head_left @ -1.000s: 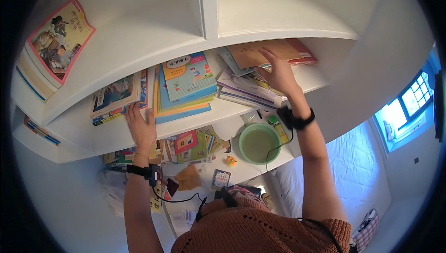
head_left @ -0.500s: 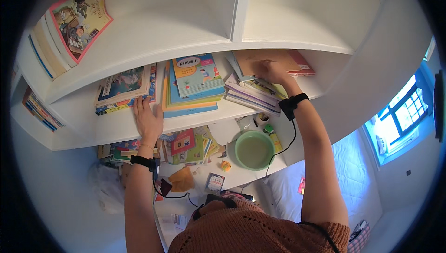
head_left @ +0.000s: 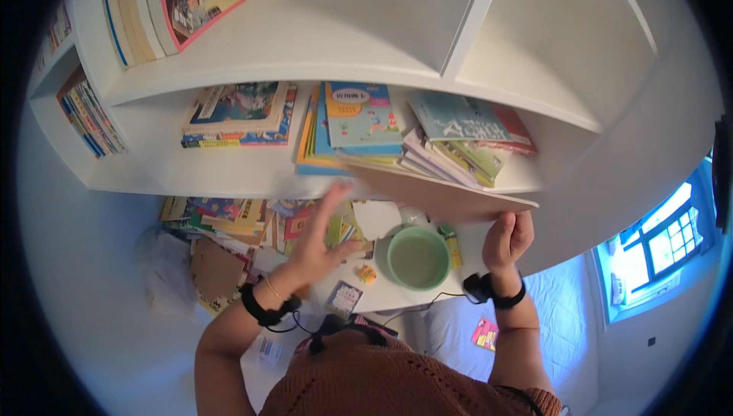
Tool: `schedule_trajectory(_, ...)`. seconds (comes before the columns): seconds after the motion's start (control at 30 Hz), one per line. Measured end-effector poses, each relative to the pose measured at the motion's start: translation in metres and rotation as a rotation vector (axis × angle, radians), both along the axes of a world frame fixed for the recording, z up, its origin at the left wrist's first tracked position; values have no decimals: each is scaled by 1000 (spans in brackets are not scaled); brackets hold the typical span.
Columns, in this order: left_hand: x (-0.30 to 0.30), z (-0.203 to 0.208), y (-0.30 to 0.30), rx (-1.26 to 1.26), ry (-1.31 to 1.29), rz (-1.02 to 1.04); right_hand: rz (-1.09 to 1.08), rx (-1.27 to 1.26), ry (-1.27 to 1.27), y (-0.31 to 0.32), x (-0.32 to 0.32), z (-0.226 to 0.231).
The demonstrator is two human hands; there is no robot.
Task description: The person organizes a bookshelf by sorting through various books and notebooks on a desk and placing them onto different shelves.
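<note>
My right hand (head_left: 508, 242) grips the right end of a thin brown-covered book (head_left: 450, 198), which is tilted and held out in front of the shelf edge. My left hand (head_left: 317, 236) is open with its fingers spread, close to the book's left end; motion smears the fingertips, and I see no grip there. Behind the book, a right-hand pile has a blue-green book (head_left: 458, 116) on top, over books with white, purple and green edges. Beside it lies a pile topped by a blue and yellow workbook (head_left: 363, 118). Farther left is a pile with a dark picture-cover book (head_left: 240, 103).
Below the shelf (head_left: 153, 175), a desk bears a green basin (head_left: 418, 259), scattered books (head_left: 229, 217) and a small orange item (head_left: 367, 273). Upright books (head_left: 137, 11) stand on the upper shelf. A plastic bag (head_left: 168, 263) hangs left; a bed (head_left: 557, 324) is at right.
My right hand has pulled the brown book off the right pile toward me, uncovering the blue-green book. My left hand has left the left pile and moved right and nearer. The view has shifted.
</note>
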State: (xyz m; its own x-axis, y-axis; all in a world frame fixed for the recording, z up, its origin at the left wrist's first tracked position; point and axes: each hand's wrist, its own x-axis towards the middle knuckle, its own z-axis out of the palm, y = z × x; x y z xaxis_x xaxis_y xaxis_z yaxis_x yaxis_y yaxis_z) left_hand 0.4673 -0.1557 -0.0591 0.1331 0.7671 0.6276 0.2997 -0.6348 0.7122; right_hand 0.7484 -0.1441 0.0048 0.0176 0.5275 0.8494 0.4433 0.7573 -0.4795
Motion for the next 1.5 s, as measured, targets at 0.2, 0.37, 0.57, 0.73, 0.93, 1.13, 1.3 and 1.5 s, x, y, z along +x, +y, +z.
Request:
schedule_trajectory(0.2, -10, -6, -36, -427, -500, -88, 417, -815, 1059, 7, -61, -83)
schedule_trajectory(0.37, -7, -11, -44, -817, -729, -269, 673, -1341, 1216, 8, -118, -187)
schedule_trajectory(0.57, -23, -19, -52, -814, -333, -225, 946, -1631, 1417, 1, -156, -177)
schedule_trajectory(0.73, -28, -59, -57, -1010, -610, -253, 1023, -1615, 961, -32, -115, -206)
schedule_trajectory(0.93, -41, -72, -63, -1070, -1053, -128, 777, -1573, 655, -84, -50, -170)
schedule_trajectory(1.13, -52, -86, -64, -1146, -938, -359, 771, -1708, 679, -84, -43, -149)
schedule_trajectory(1.3, -40, -87, -60, -1080, -835, -225, 672, -1690, 551, -83, -42, -147)
schedule_trajectory(1.5, -14, -125, -67, -1102, -238, -257, 608, -1813, 454, -81, -44, -126)
